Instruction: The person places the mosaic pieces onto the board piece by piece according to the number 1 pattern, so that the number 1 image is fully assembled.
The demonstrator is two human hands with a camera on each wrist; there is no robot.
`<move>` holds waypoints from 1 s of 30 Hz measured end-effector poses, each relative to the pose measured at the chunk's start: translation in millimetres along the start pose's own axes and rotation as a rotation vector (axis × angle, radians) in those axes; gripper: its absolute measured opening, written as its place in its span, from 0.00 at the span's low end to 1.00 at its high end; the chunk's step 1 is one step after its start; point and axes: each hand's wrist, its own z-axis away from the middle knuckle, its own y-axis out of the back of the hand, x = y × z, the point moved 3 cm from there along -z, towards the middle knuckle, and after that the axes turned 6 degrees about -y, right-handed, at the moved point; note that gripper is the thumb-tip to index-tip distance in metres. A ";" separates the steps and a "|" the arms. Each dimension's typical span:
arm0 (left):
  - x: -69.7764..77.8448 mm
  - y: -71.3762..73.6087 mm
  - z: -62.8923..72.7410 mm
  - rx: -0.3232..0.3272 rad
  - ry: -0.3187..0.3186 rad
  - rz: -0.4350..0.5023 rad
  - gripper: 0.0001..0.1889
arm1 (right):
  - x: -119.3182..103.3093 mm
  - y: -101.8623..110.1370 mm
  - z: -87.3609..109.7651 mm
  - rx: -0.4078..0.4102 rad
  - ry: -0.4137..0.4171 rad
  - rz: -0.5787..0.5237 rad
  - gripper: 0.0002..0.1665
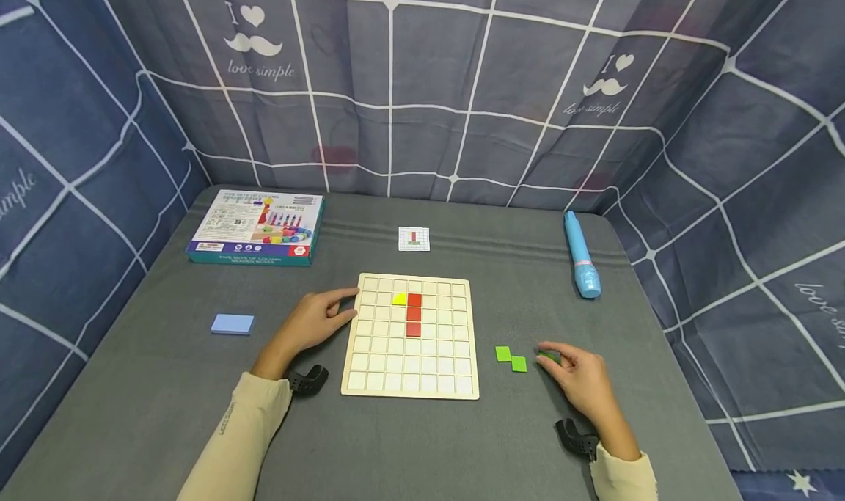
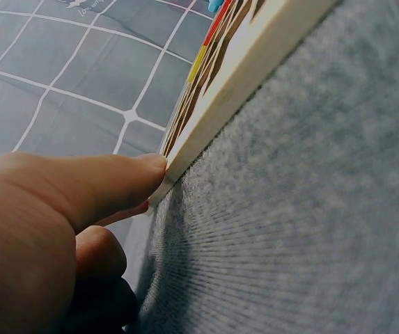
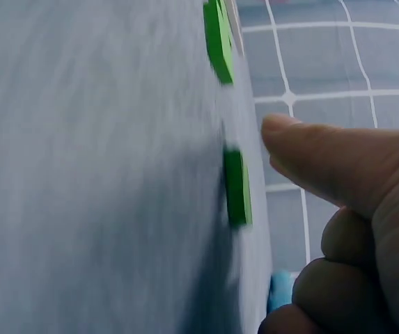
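A pale wooden grid board [image 1: 376, 380] lies flat at the centre. Three red squares [image 1: 414, 315] form a column in it, with a yellow piece [image 1: 399, 299] left of the top one. My left hand [image 1: 310, 321] touches the board's left edge with thumb and index fingertips; the thumb [image 2: 115, 182] meets its side. Right of the board lie two green squares [image 1: 504, 353], corner to corner. Over a third green square [image 1: 548, 356] hovers my right hand [image 1: 581, 380], thumb and index apart. In the right wrist view that green square [image 3: 237, 188] rests on the cloth, apart from the thumb.
Behind the board lies a small pattern card [image 1: 414, 239]. A printed box [image 1: 257, 226] sits at the back left, a blue flat block [image 1: 232, 324] in front of it. At the back right lies a light-blue microphone-shaped object [image 1: 581, 255]. Grey-blue curtains [image 1: 422, 68] enclose the table.
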 end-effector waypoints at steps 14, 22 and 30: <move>1.3 2.5 -1.9 -0.011 -0.002 -0.018 0.23 | 22.4 12.4 15.7 0.033 -0.108 0.033 0.14; 1.4 1.0 -2.7 -0.007 -0.004 -0.021 0.22 | 23.1 12.1 15.0 0.027 -0.104 0.058 0.14; 1.3 0.1 -0.6 -0.008 -0.003 -0.021 0.23 | 20.6 12.5 15.9 0.012 -0.082 0.075 0.14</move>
